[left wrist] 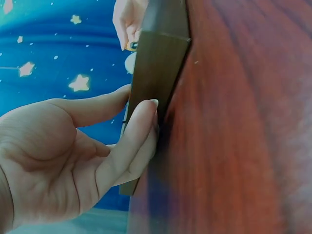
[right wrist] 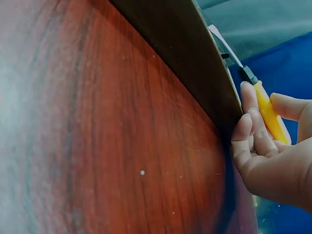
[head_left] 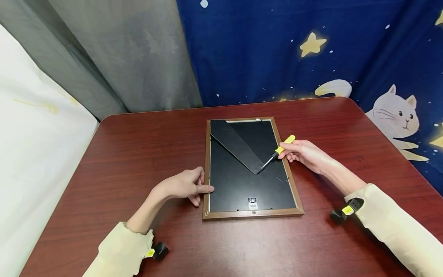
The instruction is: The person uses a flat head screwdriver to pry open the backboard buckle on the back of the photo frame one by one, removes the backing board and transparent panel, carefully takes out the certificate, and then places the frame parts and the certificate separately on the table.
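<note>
A picture frame with a brown rim lies with its black backing board facing up. A black easel stand slants across the board. My left hand pinches the frame's left edge, thumb over the rim. The left wrist view shows the fingers against the frame's outer side. Between thumb and fingers, my right hand holds a screwdriver with a yellow handle. Its metal tip meets the lower end of the stand. Some right-hand fingers rest by the frame's right side.
The dark red wooden table extends around the frame. Behind it hang a grey curtain and a blue curtain with stars and a cat. White cloth hangs at the left. A small metal hanger sits near the board's bottom edge.
</note>
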The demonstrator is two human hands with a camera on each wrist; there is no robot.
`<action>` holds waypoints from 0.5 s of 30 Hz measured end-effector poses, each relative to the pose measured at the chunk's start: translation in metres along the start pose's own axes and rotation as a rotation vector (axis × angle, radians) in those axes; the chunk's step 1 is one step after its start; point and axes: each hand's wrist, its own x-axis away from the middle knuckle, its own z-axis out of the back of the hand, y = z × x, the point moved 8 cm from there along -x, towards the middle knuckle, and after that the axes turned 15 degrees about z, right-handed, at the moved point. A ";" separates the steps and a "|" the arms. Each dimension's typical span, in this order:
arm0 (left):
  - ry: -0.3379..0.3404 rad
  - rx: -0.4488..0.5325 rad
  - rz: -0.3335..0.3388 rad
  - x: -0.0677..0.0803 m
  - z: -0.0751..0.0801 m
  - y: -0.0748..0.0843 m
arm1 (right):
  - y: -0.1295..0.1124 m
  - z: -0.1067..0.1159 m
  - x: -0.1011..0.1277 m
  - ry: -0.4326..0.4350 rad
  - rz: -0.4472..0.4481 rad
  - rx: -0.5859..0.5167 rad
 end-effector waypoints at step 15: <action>0.279 -0.019 -0.001 -0.041 0.042 0.009 | 0.000 -0.022 0.057 -0.074 -0.001 -0.027</action>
